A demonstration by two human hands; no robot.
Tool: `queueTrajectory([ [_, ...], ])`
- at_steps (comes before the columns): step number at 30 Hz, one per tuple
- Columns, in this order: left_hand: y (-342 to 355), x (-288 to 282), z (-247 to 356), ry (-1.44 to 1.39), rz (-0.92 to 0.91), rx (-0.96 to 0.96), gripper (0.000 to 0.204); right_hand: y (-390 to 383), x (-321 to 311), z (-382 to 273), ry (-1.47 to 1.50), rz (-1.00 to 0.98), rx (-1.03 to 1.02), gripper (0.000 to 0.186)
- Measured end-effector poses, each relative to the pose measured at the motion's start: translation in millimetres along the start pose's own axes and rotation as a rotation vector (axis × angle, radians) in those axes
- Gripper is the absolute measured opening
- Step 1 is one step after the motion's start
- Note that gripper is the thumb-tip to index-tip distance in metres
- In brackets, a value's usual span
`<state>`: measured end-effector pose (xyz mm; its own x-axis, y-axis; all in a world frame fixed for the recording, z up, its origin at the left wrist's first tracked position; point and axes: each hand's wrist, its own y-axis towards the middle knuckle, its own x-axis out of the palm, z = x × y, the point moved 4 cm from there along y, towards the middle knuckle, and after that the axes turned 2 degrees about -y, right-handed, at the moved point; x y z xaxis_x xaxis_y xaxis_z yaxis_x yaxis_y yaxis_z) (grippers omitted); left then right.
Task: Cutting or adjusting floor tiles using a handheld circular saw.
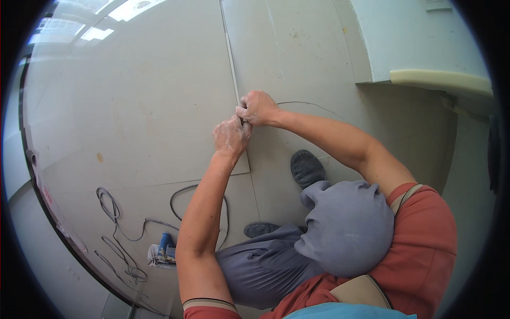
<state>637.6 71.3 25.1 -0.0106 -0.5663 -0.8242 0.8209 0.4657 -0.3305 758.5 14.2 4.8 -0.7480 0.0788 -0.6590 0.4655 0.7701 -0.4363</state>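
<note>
My left hand (231,136) and my right hand (258,108) meet over a long, straight gap (232,64) between two large beige floor tiles. Both have curled fingers and a coat of pale dust. A small dark bit of something shows between them, but the fingers cover most of it, so its kind is hidden. One wide tile (127,111) lies to the left of the gap. On the right, a narrower tile (297,53) runs up to the wall base.
A blue corded tool (167,245) lies at lower left by my left arm. Its grey cord (111,212) loops over the floor. A thin dark line (313,104) curves behind my right forearm. A cream rounded ledge (441,81) juts out at upper right. My shoe (308,168) is near the hands.
</note>
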Motion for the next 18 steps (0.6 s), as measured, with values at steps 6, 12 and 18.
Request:
queueTrajectory([
  [6, -23.9, 4.6, -1.3, -0.001, -0.051, -0.013, 0.033, -26.1, 7.0, -3.8, 0.023, 0.023, -0.057, 0.031],
  [12, -44.3, 8.0, 11.2, -0.191, -0.055, 0.196, 0.025, -68.9, -13.3, 19.8, 0.126, 0.172, -0.035, 0.033],
  [18, -28.1, -1.1, 6.7, -0.035, 0.222, 0.281, 0.052, -111.3, -45.8, 91.9, 0.024, 0.379, 0.061, 0.034],
])
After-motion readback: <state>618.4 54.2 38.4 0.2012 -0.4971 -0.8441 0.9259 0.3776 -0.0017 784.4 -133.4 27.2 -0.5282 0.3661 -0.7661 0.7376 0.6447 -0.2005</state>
